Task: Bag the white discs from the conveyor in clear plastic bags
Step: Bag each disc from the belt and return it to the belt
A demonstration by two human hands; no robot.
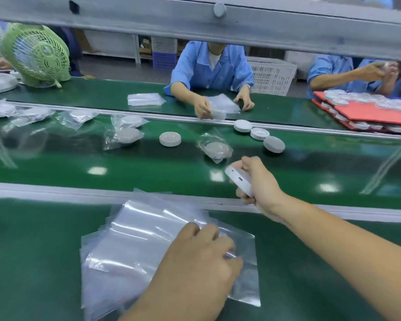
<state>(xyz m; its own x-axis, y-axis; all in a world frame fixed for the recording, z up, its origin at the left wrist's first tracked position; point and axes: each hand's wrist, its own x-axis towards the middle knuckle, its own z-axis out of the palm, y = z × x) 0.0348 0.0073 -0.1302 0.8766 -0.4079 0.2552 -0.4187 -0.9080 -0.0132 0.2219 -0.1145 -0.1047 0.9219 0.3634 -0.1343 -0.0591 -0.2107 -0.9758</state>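
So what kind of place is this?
Most likely a factory packing line: a green conveyor belt carries white discs, a stack of clear plastic bags lies ready, and workers in blue smocks sit opposite.

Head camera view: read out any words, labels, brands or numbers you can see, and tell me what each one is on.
None can be read. The white disc in the right hand shows only a small dark mark, no lettering. The clear plastic bags, green fan and red trays show no print.
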